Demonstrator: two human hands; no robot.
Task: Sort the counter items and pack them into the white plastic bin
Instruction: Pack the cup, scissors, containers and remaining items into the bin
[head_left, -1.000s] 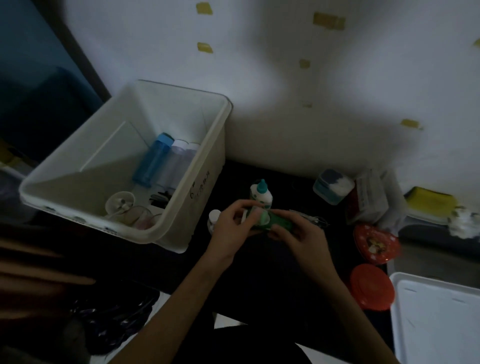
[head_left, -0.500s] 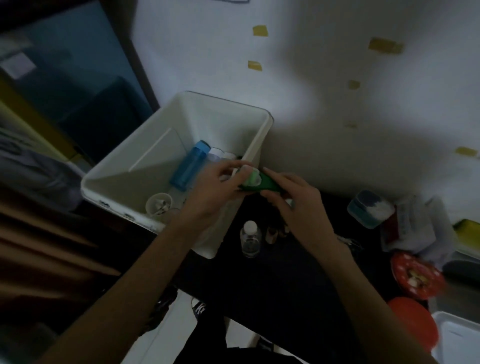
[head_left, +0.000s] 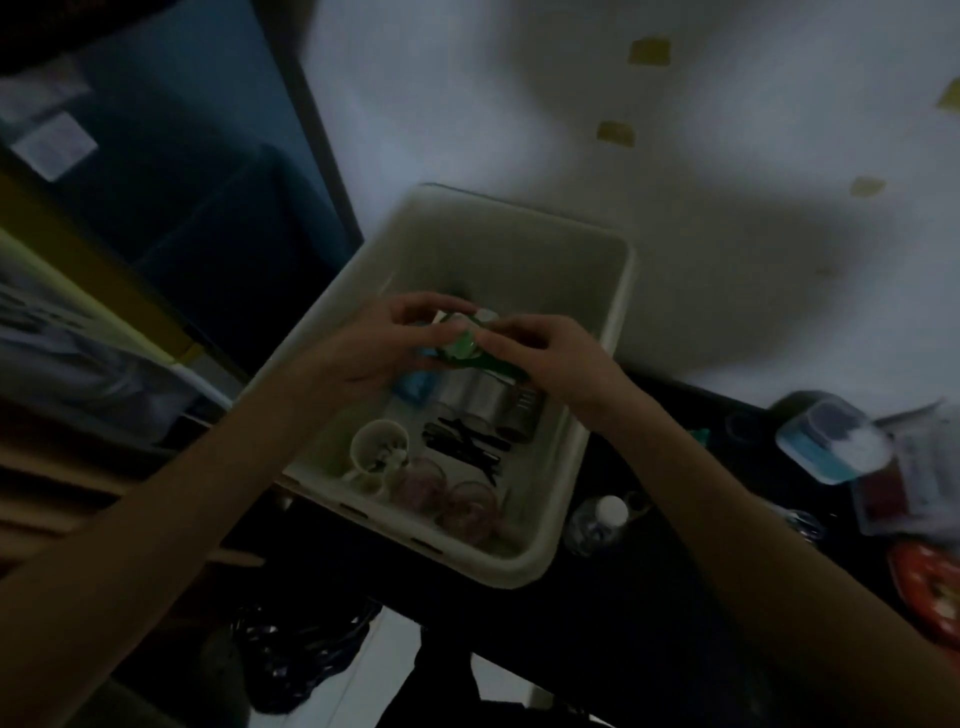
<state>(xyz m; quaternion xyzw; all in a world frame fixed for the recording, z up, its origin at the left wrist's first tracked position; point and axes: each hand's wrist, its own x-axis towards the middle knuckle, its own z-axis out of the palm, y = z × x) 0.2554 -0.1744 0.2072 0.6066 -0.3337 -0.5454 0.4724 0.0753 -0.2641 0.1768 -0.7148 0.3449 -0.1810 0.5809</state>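
**Green item now held over the open bin**

Both hands have carried the green packet (head_left: 470, 353) from above the counter to a place over the white plastic bin (head_left: 621, 291); half a second ago it was only at the bin's right rim, and one second ago it was low over the dark counter (head_left: 675, 597). It is now above the bin's middle, not yet set down.

The left hand (head_left: 384, 343) pinches the packet at its pale end and the right hand (head_left: 550, 358) grips its darker green end, so the two hands are close together with the packet between them. Motion blur hides what the packet is exactly.

Under the hands, inside the bin, lie a blue bottle (head_left: 413, 387) and a clear bottle (head_left: 483, 400) side by side. Nearer the front wall are a white cup (head_left: 379, 449), black hair clips (head_left: 462, 447) and two pinkish glass jars (head_left: 452, 499).

Outside the bin, a small white-capped bottle (head_left: 602, 517) stands just beside its right wall. Farther right are a blue-lidded container (head_left: 831, 441) and a red round tin (head_left: 930, 587) at the frame edge.

I judge that this item is almost packed: it needs only lowering and release, probably onto or beside the bottles. Several counter items remain, so the task looks partly done.
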